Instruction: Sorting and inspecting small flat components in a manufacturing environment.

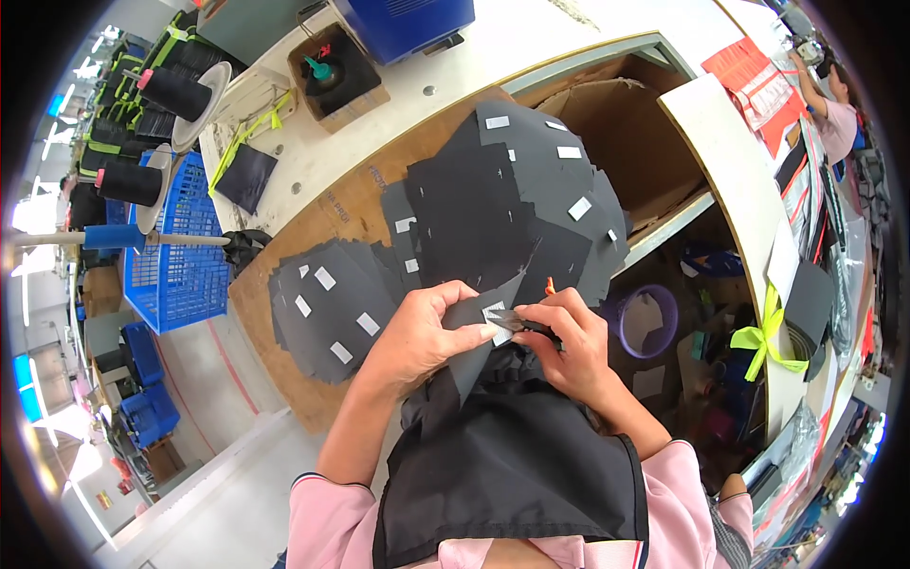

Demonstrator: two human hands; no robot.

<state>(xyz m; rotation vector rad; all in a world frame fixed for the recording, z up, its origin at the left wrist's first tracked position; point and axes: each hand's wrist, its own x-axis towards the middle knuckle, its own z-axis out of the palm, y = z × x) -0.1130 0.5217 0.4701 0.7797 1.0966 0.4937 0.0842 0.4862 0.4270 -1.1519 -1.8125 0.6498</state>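
Between thumb and fingers my left hand (422,332) pinches a dark grey fabric piece (467,368), held just above my lap. A small white patch (500,335) lies on that piece. My right hand (572,343) is closed on thread snips (512,321), whose metal tips meet the patch. Beyond my hands, black fabric pieces (464,209) lie stacked over grey fabric pieces (543,156) with white patches. Another pile of grey pieces (346,275) with similar patches spreads left of my left hand. A black apron (512,465) covers my front.
A cardboard-lined opening (616,133) sits right of the stacks, with a purple basket (648,322) below it. Black thread cones (175,93) and a blue crate (175,270) stand at left. An open small box (334,81) rests on the white table. Another person (839,119) is at far right.
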